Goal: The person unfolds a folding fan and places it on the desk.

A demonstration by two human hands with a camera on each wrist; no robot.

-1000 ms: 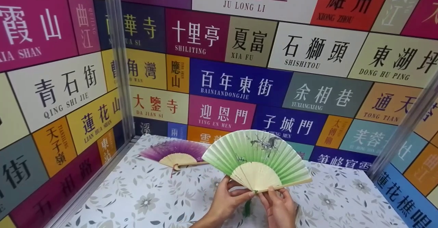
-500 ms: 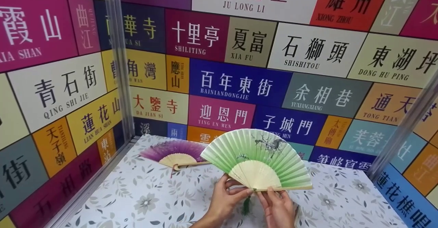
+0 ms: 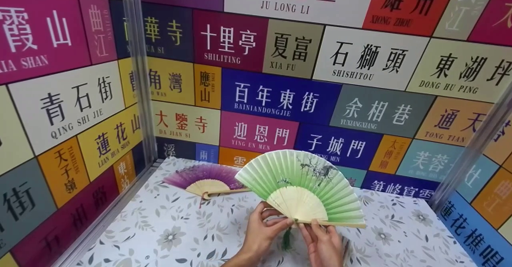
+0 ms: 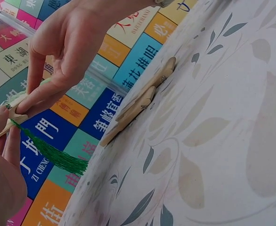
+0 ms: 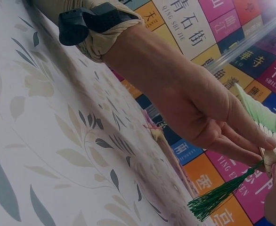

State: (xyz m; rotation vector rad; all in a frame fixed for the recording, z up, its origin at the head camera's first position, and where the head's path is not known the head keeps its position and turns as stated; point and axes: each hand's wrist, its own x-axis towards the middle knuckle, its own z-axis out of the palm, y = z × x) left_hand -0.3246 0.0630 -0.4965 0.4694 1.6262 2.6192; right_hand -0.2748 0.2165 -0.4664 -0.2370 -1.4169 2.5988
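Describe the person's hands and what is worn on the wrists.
The left hand and right hand are ungloved. A wrinkled cream cuff covers the left wrist, with a bulky black device, rounded at one end. Only a pale edge shows at the right wrist.

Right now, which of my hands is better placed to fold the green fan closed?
Probably your right hand. It holds the green fan by the lower edge stick, right of the pivot, so it could swing that stick upward; your left hand pinches the fan by its pivot and could steady it.
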